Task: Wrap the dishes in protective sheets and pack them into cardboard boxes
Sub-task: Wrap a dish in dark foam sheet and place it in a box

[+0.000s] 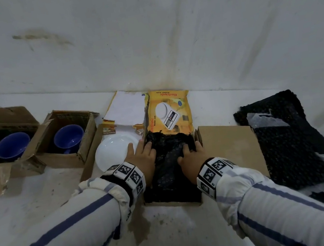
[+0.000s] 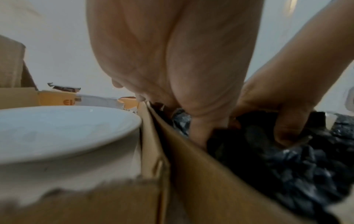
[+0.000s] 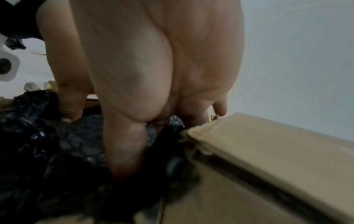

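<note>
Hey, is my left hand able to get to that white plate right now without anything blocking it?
Probably yes. The left hand lies right beside the white plate, its thumb already over the rim. The plate sits bare outside the box, nothing on top. That hand is busy pushing the black bubble wrap, though.

plate [image 1: 116, 152] left of box [image 1: 230, 143] — wrapped bundle [image 1: 172, 164] inside
</note>
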`<state>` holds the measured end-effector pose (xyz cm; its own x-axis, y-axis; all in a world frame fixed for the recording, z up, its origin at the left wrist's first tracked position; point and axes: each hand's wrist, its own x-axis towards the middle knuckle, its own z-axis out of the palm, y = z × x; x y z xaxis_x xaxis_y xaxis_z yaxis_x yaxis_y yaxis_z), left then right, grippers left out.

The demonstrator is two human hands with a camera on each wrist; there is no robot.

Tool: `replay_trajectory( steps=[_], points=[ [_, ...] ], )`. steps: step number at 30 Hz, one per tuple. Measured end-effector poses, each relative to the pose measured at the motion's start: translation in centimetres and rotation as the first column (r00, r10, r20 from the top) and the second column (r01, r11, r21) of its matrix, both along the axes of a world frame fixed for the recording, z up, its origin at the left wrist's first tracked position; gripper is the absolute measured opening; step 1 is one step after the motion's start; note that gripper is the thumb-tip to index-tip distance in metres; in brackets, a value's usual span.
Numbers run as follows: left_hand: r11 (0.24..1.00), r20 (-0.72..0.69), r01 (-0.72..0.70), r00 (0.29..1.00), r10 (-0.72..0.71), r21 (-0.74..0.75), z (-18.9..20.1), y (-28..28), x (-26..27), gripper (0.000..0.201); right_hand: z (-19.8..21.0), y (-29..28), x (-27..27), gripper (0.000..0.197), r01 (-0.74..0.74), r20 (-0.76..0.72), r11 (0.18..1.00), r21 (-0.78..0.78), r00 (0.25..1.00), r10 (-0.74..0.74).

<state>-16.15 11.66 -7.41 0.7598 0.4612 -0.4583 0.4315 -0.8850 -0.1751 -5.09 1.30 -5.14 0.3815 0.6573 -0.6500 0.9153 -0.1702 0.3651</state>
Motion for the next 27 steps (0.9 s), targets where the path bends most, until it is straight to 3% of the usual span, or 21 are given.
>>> replay_trajectory(
  steps=[3, 7, 9, 16, 21, 27],
  points=[
    [1.000, 0.022, 0.008, 1.000, -0.008, 0.013, 0.1, -0.3, -0.1, 0.098, -0.1, -0.2, 0.5, 0.059, -0.014, 0.004, 0.999, 0.035, 1.000, 0.014],
    [1.000, 0.029, 0.019, 0.999, -0.019, 0.008, 0.1, 0.1, -0.3, 0.104, -0.2, -0.3, 1.2, 0.088, -0.003, 0.024, 0.998, 0.055, 1.000, 0.001],
    [0.999, 0.033, 0.032, 0.999, -0.032, -0.002, 0.1, 0.3, -0.2, 0.105, -0.1, 0.2, 1.1, 0.093, 0.046, 0.003, 0.998, 0.038, 0.999, -0.046],
    [0.999, 0.043, 0.049, 0.998, -0.049, -0.008, -0.6, 0.7, 0.0, 0.111, -0.3, 2.6, 0.6, 0.057, 0.167, -0.012, 0.984, 0.056, 0.986, -0.167],
    [0.998, 0.022, 0.049, 0.999, -0.049, -0.028, -0.8, 0.9, 0.2, 0.118, -0.5, 3.9, 1.1, 0.042, 0.210, -0.131, 0.975, 0.074, 0.971, -0.199],
    [0.998, 0.000, 0.041, 0.999, -0.041, -0.049, -0.8, 1.0, 0.3, 0.118, -0.2, 3.7, 1.5, 0.042, 0.167, -0.125, 0.985, 0.053, 0.979, -0.159]
  ],
)
